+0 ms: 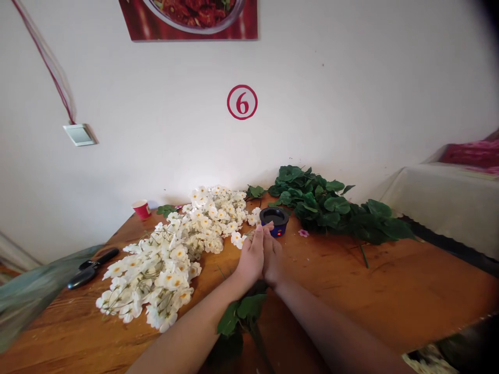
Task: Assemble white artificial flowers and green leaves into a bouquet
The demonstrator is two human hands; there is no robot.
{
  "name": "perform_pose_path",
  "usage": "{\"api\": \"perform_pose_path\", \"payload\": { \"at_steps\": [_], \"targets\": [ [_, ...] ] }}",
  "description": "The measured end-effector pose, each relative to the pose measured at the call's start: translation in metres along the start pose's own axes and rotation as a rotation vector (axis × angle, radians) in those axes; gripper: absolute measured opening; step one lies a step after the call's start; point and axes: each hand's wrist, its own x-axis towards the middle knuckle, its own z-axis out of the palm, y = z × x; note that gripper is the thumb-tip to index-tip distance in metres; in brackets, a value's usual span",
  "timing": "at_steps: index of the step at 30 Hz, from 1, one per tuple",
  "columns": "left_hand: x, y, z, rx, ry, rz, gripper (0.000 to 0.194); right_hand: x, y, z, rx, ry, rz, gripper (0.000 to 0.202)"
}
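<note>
My left hand (253,254) and my right hand (272,254) are pressed together near the middle of the table, fingers closed. Whatever is between them is hidden. White flowers (237,239) show just left of my fingertips, on thin stems. Right behind the fingertips stands a small blue pot (274,221) with a black rim and a lit red light. Below my wrists, between my forearms, lies a green leafy stem (249,307). A large heap of white flowers with yellow centres (167,275) spreads over the table to the left.
Green leaves (335,205) are piled at the back right, with a pink flower (303,233) beside them. A red paper cup (141,209) stands at the back left. A black-handled tool (91,267) lies near the left edge of the wooden table (390,296).
</note>
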Motion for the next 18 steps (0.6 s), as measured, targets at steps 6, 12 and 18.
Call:
{"api": "perform_pose_path", "payload": {
  "at_steps": [6, 12, 18],
  "targets": [
    [0.018, 0.034, -0.032, -0.021, 0.053, -0.077, 0.053, 0.018, 0.003, 0.001, 0.255, 0.059, 0.166, 0.041],
    [-0.007, 0.076, -0.092, 0.544, 0.320, 0.126, 0.043, 0.021, 0.010, 0.005, 0.385, 0.036, 0.315, 0.039],
    [-0.066, 0.029, -0.125, 0.785, -0.070, -0.435, 0.059, 0.014, 0.013, 0.009, 0.303, -0.061, 0.336, 0.044]
  ]
}}
